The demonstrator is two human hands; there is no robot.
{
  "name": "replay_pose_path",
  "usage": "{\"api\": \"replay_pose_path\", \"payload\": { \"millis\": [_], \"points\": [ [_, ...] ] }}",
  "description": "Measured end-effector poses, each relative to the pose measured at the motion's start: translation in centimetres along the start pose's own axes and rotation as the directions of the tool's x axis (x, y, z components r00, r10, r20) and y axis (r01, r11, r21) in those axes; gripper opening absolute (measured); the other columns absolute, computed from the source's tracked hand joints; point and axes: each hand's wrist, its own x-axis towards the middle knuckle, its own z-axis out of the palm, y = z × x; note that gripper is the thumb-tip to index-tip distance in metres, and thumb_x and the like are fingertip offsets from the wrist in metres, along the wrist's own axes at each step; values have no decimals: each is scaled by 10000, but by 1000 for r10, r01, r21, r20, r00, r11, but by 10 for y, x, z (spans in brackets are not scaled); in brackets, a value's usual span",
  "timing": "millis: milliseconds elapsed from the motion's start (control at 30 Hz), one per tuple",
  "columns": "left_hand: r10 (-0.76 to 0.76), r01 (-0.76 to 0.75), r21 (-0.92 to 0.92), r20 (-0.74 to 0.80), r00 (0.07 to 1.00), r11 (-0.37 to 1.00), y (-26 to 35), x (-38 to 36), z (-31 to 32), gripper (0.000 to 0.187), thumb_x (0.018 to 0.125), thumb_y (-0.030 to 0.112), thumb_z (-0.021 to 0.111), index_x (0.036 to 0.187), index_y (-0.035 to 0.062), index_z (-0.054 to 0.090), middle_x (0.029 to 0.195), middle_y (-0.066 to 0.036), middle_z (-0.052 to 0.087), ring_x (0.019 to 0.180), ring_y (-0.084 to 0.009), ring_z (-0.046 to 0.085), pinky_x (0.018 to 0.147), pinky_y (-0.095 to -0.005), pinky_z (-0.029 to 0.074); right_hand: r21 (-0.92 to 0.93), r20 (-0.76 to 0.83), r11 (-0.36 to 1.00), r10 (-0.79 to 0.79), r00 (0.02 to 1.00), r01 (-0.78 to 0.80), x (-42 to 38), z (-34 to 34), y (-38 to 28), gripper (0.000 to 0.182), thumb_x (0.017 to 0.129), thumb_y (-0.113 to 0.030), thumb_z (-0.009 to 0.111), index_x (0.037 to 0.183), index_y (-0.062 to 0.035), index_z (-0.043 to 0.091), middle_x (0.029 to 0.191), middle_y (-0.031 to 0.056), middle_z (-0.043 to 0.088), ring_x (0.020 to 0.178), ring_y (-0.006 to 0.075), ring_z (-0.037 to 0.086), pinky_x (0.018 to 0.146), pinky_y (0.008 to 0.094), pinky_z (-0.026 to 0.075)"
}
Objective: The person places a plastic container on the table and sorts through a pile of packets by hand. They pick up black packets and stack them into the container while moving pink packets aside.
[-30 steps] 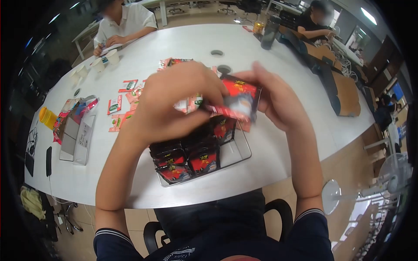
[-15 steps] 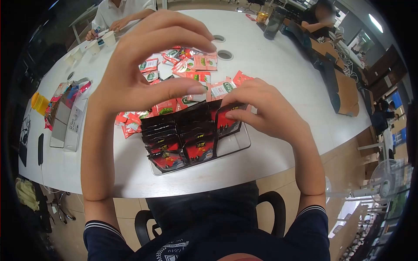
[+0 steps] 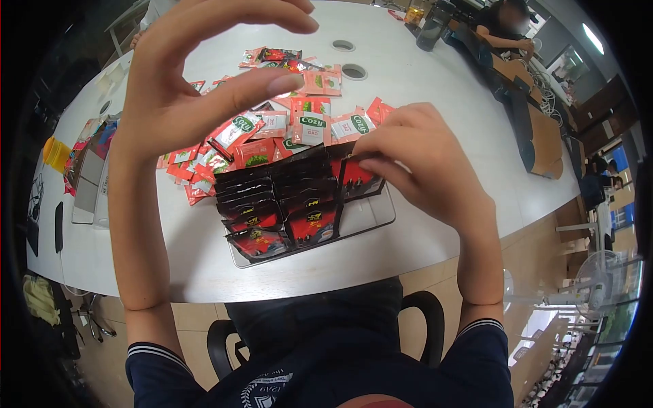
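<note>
Fingers of the left hand (image 3: 162, 102) arch wide and empty, upper left. Mid-frame, the right hand (image 3: 427, 163) pinches a black packet (image 3: 360, 179) in the tray (image 3: 371, 213); likely light, slick and soft, best held by its top edge. Sachets (image 3: 313, 127) lie beyond.

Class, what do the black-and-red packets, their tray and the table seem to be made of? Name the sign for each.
Packets: probably glossy plastic or foil film, from the creases and bright highlights. Tray: smooth, with a thin, shiny rim; plastic or metal, the look leaves it open. Table: perhaps satin white laminate, judging by its even surface and soft reflections.
</note>
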Motion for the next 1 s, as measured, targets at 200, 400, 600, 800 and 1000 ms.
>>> {"api": "replay_pose_path", "payload": {
  "millis": [200,400,600,800,1000],
  "points": [
    [235,-243,-72,-105,966,967,-72,-26,21,402,738,261,890,1062,37,811,1115,-173,743,1051,-268,704,871,-394,564,-52,-62,999,5,998,-8,6,-10,-7,123,862,-94,779,969,-121,724,856,41,678,909,248,613,898,392,465],
    [-20,31,99,-115,993,995,8,-2,6,390,735,265,888,1044,40,813,1115,-174,743,1042,-267,705,864,-403,573,-101,-88,992,71,994,-80,9,-3,-10,83,878,-92,756,943,-129,720,789,14,665,874,233,621,890,382,460],
    [-50,54,113,-39,998,992,4,-5,-4,392,727,270,883,1030,30,812,1117,-180,739,1040,-276,713,870,-414,583,-26,-55,999,27,998,-28,13,11,-13,73,896,-85,743,951,-128,722,801,31,662,875,241,622,883,381,454],
    [163,-165,-8,-95,982,986,-61,-25,13,385,724,267,879,1019,29,813,1116,-181,739,1042,-282,716,874,-414,586,-51,80,998,50,996,-46,0,26,-9,57,899,-85,741,945,-87,707,885,50,675,948,255,630,905,402,462],
    [65,-65,2,-53,996,998,-31,-15,-2,365,734,263,877,1019,45,817,1119,-168,741,1055,-280,706,880,-421,582,45,14,994,94,995,-95,-8,26,-15,514,747,-106,884,1202,-87,645,1231,114,639,1208,315,602,1077,468,456]
  ]
}}
